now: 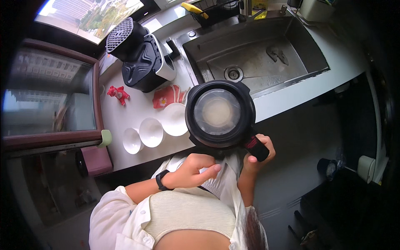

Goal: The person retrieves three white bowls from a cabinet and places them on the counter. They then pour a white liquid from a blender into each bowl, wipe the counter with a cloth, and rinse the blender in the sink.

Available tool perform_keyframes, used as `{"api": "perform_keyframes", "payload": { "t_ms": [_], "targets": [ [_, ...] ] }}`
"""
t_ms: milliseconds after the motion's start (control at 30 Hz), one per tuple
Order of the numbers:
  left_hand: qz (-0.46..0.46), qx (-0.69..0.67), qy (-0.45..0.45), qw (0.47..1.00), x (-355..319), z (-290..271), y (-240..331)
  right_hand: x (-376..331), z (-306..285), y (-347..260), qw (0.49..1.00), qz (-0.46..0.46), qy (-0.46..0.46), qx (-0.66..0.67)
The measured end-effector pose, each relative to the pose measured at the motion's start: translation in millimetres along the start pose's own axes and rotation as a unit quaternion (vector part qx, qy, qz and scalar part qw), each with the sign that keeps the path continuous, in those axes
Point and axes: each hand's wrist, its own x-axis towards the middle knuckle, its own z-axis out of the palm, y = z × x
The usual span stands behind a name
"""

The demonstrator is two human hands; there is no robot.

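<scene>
My right hand (263, 155) wraps round the black handle of a round, lidded black jug (193, 98), seen from above in front of the counter edge. The jug's clear lid (217, 111) shows a pale disc in its middle; what is inside cannot be made out. Close below the jug, before my waist, my left hand (193, 170) has curled fingers and an outstretched thumb, with a black band on the wrist. Its fingertips and palm are hidden. To the jug's left, a large white bowl (174, 119), a middle-sized bowl (151, 132) and a small bowl (132, 141) stand in a row.
Behind the jug lies a steel sink (258, 71) with a dark wet item (277, 55) in it. A black-and-white appliance (143, 68), a red patterned cloth (164, 98) and a red bear figure (118, 95) occupy the left counter. An open brown-framed window (100, 91) juts in at left.
</scene>
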Motion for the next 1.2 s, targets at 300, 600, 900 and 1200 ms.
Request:
{"api": "perform_keyframes", "payload": {
  "t_ms": [300, 600, 900, 1200],
  "targets": [
    [-0.027, 0.102, 0.031, 0.994, 43.3, 65.7, 6.7, 16.5, -27.8, -11.8, 0.973, 0.038, -0.229, -0.009],
    [-0.082, -0.094, 0.266, 0.956, 76.5, 123.2, 23.6, 88.9, -38.6, -72.7, 0.830, -0.080, -0.501, -0.234],
    [0.012, -0.130, 0.442, 0.887, 107.6, 150.8, -14.2, 121.4, -15.6, -82.0, 0.730, -0.173, -0.597, -0.285],
    [-0.024, -0.228, 0.396, 0.889, 100.1, 151.0, -30.4, 140.4, 11.1, -87.3, 0.525, -0.002, -0.783, -0.335]
  ]
}}
